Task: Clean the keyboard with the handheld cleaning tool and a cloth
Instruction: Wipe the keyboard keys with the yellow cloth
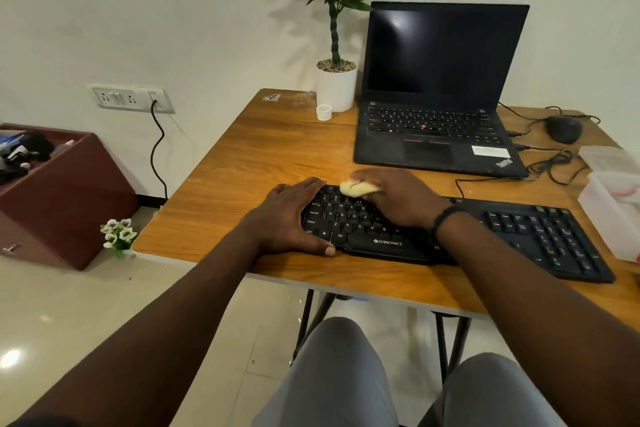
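Black and marked ZEBRONICS, the keyboard (450,232) lies along the near edge of a wooden table (242,166), its right end angled toward the table's right side. The person's left hand (292,217) rests flat over the keyboard's left end, fingers straight and close together, the thumb lying along the front edge by the Ctrl and Alt keys. The right hand (398,198) sits on the upper rows of keys with its fingers curled round a pale yellow cloth (358,188), which is bunched up and pressed onto the keys near the top left of the board. A dark beaded band circles the right wrist.

Behind the keyboard stands an open black laptop (440,90) with a dark screen. To its left are a potted plant (336,80) in a white pot and a small white cap (324,112). A black mouse (564,128) and tangled cables lie to the laptop's right, and clear plastic containers (613,191) sit at the table's right edge.
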